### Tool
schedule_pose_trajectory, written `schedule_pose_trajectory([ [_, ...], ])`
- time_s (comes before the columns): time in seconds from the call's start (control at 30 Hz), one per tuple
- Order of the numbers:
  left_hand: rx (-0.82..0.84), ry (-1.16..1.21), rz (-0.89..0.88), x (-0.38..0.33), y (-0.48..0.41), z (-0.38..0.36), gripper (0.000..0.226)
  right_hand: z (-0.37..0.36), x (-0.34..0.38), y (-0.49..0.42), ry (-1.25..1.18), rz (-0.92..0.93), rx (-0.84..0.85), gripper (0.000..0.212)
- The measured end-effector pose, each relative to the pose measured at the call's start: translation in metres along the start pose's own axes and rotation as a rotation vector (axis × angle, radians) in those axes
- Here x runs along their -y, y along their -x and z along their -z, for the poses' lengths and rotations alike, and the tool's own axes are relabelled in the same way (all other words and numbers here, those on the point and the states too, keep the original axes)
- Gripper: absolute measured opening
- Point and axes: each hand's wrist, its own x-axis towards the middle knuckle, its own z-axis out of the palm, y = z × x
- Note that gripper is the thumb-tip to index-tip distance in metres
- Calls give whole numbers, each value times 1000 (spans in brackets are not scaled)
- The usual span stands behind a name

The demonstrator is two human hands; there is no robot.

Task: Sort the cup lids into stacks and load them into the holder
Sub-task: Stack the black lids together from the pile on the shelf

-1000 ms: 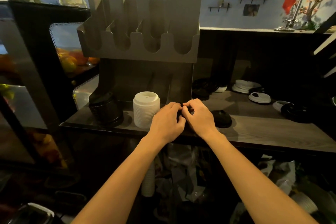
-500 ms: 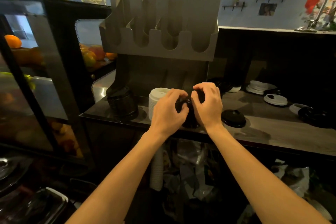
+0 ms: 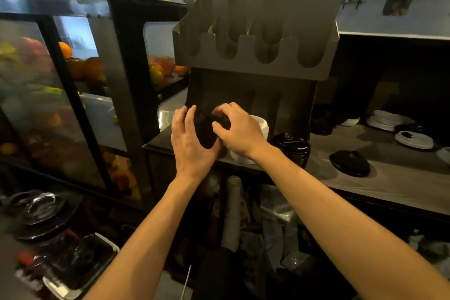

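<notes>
Both hands meet at the left end of the wooden counter (image 3: 389, 178), below the grey metal lid holder (image 3: 253, 72). My left hand (image 3: 192, 139) curls round the left side of a dark stack of black lids (image 3: 205, 130). My right hand (image 3: 237, 129) grips the same stack from the right and above. Behind my right hand stands a white lid stack (image 3: 261, 124). To its right is a second black lid stack (image 3: 293, 150). A single black lid (image 3: 350, 163) lies further right. No lids show in the holder's slots.
Loose white lids (image 3: 414, 139) and a low white pile (image 3: 387, 119) lie at the back right, with dark lids (image 3: 321, 122) near the holder's base. A glass fruit case (image 3: 73, 95) stands on the left. Cluttered shelves and cups (image 3: 231, 212) sit under the counter.
Both hands have moved left past the white stack, holding black lids. A black stack is left standing where they worked before. The view has swung left.
</notes>
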Motion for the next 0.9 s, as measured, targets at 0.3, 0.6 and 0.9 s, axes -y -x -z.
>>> schedule_pose_trajectory([
  [0.3, 279, 106, 457, 36, -5, 3, 141, -1, 20, -57, 316, -11, 281, 55],
  [0.6, 334, -11, 437, 48, 2, -6, 102, -9, 19, -75, 434, -30, 572, 56],
  [0.9, 318, -57, 406, 45, 2, -8, 67, 2, 8, -72, 405, -87, 571, 54],
])
